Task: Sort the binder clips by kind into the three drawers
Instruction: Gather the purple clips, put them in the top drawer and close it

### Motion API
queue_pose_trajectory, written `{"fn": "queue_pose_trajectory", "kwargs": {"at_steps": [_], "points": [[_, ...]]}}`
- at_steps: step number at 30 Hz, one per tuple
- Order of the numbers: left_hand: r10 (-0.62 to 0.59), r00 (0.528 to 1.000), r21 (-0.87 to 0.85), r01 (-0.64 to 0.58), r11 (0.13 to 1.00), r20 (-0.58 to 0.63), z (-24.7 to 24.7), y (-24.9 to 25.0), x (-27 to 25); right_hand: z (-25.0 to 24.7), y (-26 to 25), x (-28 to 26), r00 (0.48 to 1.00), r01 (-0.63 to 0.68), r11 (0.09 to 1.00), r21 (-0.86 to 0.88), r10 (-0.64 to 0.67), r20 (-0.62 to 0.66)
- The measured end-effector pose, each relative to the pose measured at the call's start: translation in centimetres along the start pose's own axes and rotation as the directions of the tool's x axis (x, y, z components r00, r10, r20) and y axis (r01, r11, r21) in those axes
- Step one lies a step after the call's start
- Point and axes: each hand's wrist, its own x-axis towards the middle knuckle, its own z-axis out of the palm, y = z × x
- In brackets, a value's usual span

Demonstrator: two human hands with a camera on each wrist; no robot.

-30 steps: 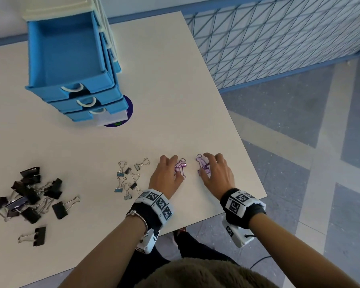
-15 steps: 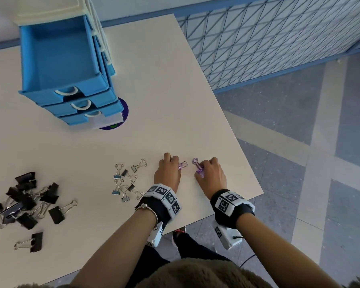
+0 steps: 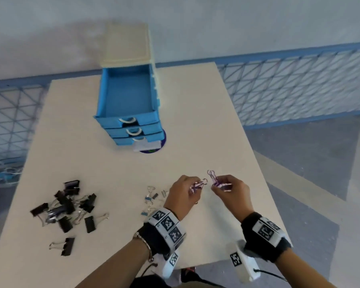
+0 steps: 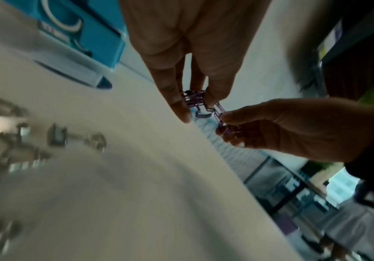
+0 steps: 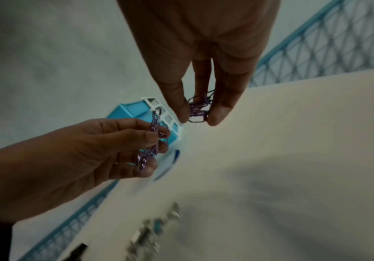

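Just above the table's front right part, my left hand (image 3: 192, 189) pinches a bunch of purple wire clips (image 3: 199, 184). Close beside it, my right hand (image 3: 216, 186) pinches a second bunch of purple clips (image 3: 215, 180). The left wrist view shows thumb and fingers closed on the purple clips (image 4: 193, 99); the right wrist view shows the same for the other purple clips (image 5: 198, 109). The blue drawer unit (image 3: 112, 119) stands at the back with its top drawer pulled out and bare. The two lower drawers are slightly out.
Several large black clips (image 3: 67, 206) lie in a heap at the front left. Several small silver and blue clips (image 3: 152, 196) lie just left of my left hand. The table's right edge (image 3: 258, 163) drops to the floor; a blue mesh fence stands behind.
Both hands have lifted off the table, each carrying purple clips it was gathering. The head view has tilted up, bringing the drawer unit to the centre.
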Motion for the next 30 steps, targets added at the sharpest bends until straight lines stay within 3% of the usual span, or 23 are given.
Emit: {"fn": "queue_pose_trajectory", "kwargs": {"at_steps": [4,7,11,15,19,30], "points": [[0.054,0.969,-0.089,-0.078,0.993,-0.241,-5.9,1.8,0.5,0.1,-8.0,2.4,0.978,0.208,0.97,0.123,-0.207,-0.021],[0.082,0.922,-0.109,-0.133,0.985,-0.38,-10.4,2.8,1.0,1.3,-14.7,4.5,0.929,0.369,0.914,0.168,-0.371,-0.021],[0.073,0.866,-0.109,-0.145,0.983,-0.494,-15.2,2.8,1.9,4.9,-22.6,7.9,0.831,0.552,0.834,0.022,-0.552,0.077],[0.046,0.838,-0.048,-0.085,0.995,-0.544,-18.5,1.7,3.3,8.4,-26.8,11.9,0.823,0.564,0.817,-0.12,-0.544,0.163],[0.018,0.841,-0.022,-0.035,0.999,-0.54,-20.9,0.7,5.6,9.3,-27.6,13.6,0.832,0.541,0.83,-0.137,-0.504,0.23],[0.015,0.879,0.132,0.054,0.99,-0.477,-23.5,1.2,12.4,6.1,-19.6,10.2,0.842,0.539,0.836,-0.103,-0.538,0.037]]}}
